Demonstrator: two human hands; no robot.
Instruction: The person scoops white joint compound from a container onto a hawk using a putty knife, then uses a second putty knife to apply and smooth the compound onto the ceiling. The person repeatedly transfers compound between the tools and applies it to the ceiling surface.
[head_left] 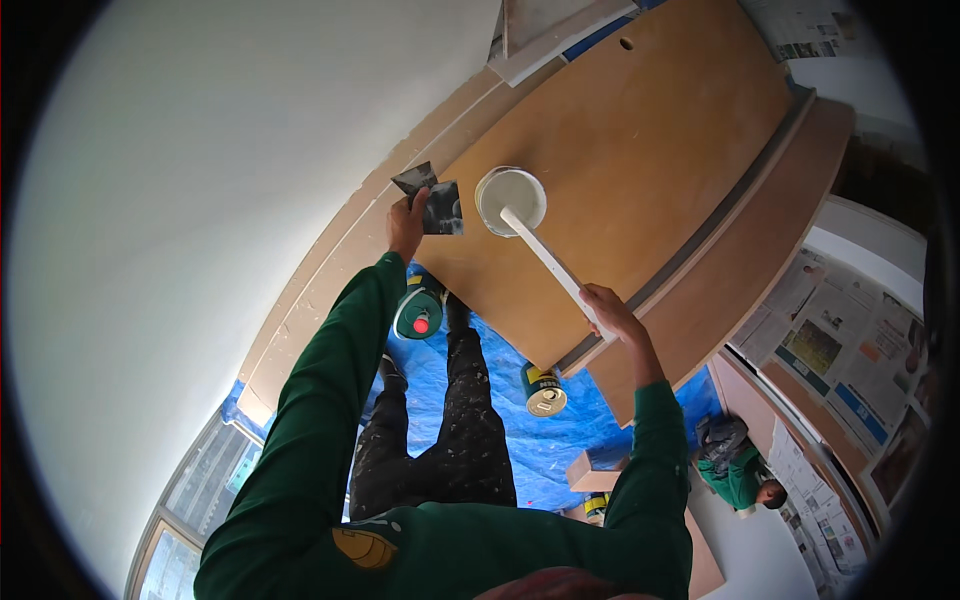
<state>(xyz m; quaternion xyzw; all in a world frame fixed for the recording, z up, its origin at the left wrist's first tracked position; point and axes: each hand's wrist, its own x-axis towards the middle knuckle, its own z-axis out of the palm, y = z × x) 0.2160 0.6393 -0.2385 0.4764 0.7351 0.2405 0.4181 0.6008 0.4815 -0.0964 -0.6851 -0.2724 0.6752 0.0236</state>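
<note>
My right hand [614, 311] is closed round the near end of a long white stick [550, 258]. The stick slants to the left, and its far end dips into a round white tub [478, 205] of pale, smooth paste. The tub stands on a brown wooden counter [620, 150]. To the left of the tub, my left hand [406, 222] grips two dark, flat, square-edged pieces [443, 210], which look like broad scraper blades. Their handles, if any, are hidden by my fingers.
Blue sheeting [470, 390] covers the floor under my legs. On it stand a green can [418, 312] with a red cap and a smaller can [544, 390]. A white wall [200, 180] rises at left. Newspaper [840, 340] covers surfaces at right, where another person [735, 465] is crouching.
</note>
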